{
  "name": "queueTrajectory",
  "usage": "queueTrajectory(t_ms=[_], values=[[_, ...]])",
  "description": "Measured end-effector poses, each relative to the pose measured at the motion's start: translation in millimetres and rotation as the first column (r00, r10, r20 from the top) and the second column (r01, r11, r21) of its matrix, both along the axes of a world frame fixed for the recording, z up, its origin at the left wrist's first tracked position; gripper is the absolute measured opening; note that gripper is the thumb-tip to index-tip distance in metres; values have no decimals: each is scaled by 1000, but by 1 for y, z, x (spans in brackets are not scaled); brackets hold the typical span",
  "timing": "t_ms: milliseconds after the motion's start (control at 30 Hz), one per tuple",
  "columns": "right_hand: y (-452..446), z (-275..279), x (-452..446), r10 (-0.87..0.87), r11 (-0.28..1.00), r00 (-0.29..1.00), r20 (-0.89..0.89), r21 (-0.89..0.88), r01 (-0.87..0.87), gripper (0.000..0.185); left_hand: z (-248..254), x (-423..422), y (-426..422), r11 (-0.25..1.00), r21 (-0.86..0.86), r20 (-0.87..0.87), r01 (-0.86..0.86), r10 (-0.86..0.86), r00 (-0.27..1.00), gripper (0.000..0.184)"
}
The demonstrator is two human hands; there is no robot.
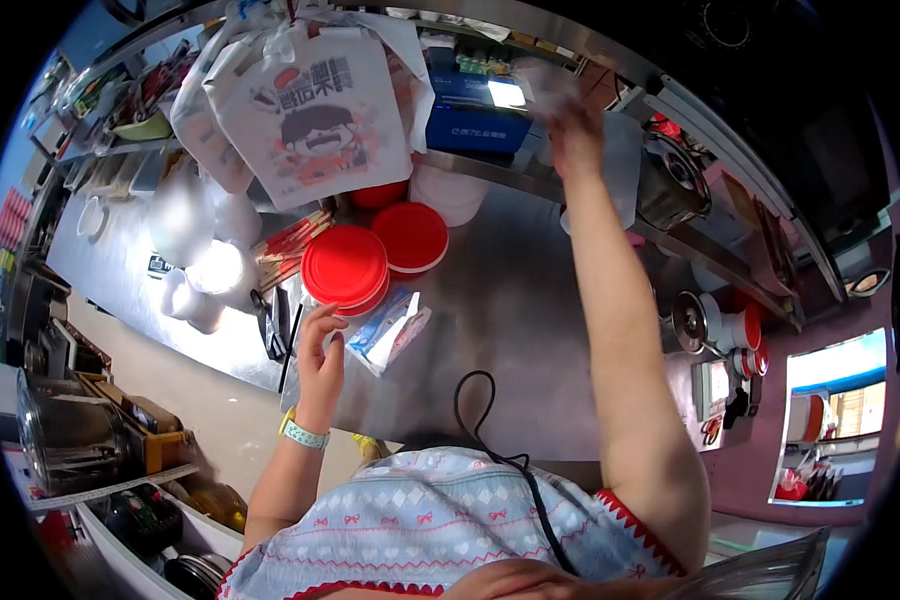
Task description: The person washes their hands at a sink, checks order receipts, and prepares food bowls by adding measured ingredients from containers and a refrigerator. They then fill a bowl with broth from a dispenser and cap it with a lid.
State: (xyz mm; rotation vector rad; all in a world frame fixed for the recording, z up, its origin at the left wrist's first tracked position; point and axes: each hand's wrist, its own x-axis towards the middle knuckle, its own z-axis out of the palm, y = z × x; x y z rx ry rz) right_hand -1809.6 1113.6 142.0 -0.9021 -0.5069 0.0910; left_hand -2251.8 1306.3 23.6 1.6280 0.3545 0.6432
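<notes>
My right hand [576,145] reaches up to the shelf above the counter, its fingers blurred around a pale, see-through item [547,88] whose kind I cannot make out. Close to it on the shelf stand a blue box [478,112] and a translucent container [620,165]. My left hand [320,365] is over the counter's near edge, fingers loosely bent and apart, holding nothing. Just beyond its fingertips is a stack of tubs with a red lid [344,264]. To its right lies an open blue-and-white packet [388,332], and a second red lid [411,237] sits behind.
White printed plastic bags [315,115] hang from the shelf over the counter [510,300]. Red-wrapped chopsticks [288,245], white bowls [180,295] and black scissors [272,325] lie to the left. A metal pot [673,180] rests at right. A black cord [475,400] hangs down in front.
</notes>
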Motion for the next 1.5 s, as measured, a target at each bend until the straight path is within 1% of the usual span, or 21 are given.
queueTrajectory(t_ms=[33, 67, 100, 167, 233, 300, 400, 467, 567, 633, 700, 767, 833, 900, 967, 1000, 1133, 1233, 1300, 1367, 1500], values=[[-8, -1, -18, -110, 987, 992, -59, 113, 117, 59, 1, 3, -4, 1000, -7, 14, 0, 0, 1000, 24], [-19, -4, -48, -208, 948, 969, -132, 216, 233, 58, 15, 4, -10, 993, 117, 14, -6, 4, 1000, 22], [-21, -8, -75, -189, 970, 977, -93, 134, 201, 56, 19, 5, -13, 979, 203, 9, 9, -11, 1000, 19], [-24, -25, -130, 70, 996, 987, -142, -43, -77, 54, 31, 4, -22, 975, 194, -20, 106, -104, 994, 22], [-9, -16, -203, 243, 951, 963, -117, -167, -260, 61, 65, 7, -34, 930, 345, 7, 127, -138, 990, 20], [2, -1, -266, 364, 877, 928, -75, -308, -369, 65, 88, 5, -38, 940, 306, 111, 152, -194, 975, 26], [12, 5, -321, 501, 765, 857, -121, -401, -504, 67, 110, -14, -42, 981, 20, 214, 191, -191, 958, 38], [21, 2, -346, 490, 744, 870, 57, -548, -384, 65, 113, -36, -38, 980, -109, 167, 166, -146, 975, 39], [38, 5, -377, 554, 700, 829, -77, -495, -514, 60, 106, -67, -30, 952, -264, 260, 154, -83, 962, 38], [52, 6, -394, 610, 652, 784, -113, -490, -578, 54, 104, -95, -19, 971, -219, 250, 100, -43, 967, 36], [71, 1, -416, 662, 666, 735, -148, -334, -667, 50, 109, -129, -5, 994, -104, 154, 24, -7, 988, 32], [95, -4, -434, 638, 670, 759, -127, -393, -629, 47, 108, -163, 18, 997, -68, 177, 36, -23, 984, 35], [123, -1, -464, 666, 662, 736, -125, -356, -660, 45, 112, -201, 38, 987, 83, 14, 139, -140, 990, 48], [151, 1, -498, 707, 629, 696, -129, -336, -701, 43, 117, -238, 54, 992, 15, 5, 124, -124, 992, 49], [175, -1, -530, 739, 596, 673, -42, -427, -681, 42, 121, -273, 71, 985, -146, 70, 88, -79, 994, 42], [186, -3, -547, 722, 619, 691, -25, -424, -662, 44, 113, -284, 79, 988, -156, 153, 19, 5, 988, 35], [226, -2, -604, 762, 568, 647, -20, -459, -683, 49, 113, -333, 119, 977, -127, 186, -171, 193, 964, 32], [250, -2, -635, 774, 556, 632, -38, -436, -707, 52, 111, -358, 139, 965, -148, 228, -215, 245, 942, 34], [267, -3, -643, 836, 498, 549, 12, -437, -749, 52, 111, -376, 150, 963, -141, 205, -231, 256, 945, 37], [283, -2, -652, 810, 516, 579, -90, -357, -778, 48, 107, -391, 160, 963, -135, 151, -233, 252, 956, 43], [314, -6, -658, 792, 543, 609, -37, -415, -730, 35, 98, -398, 189, 970, -157, 194, -188, 217, 957, 46]])
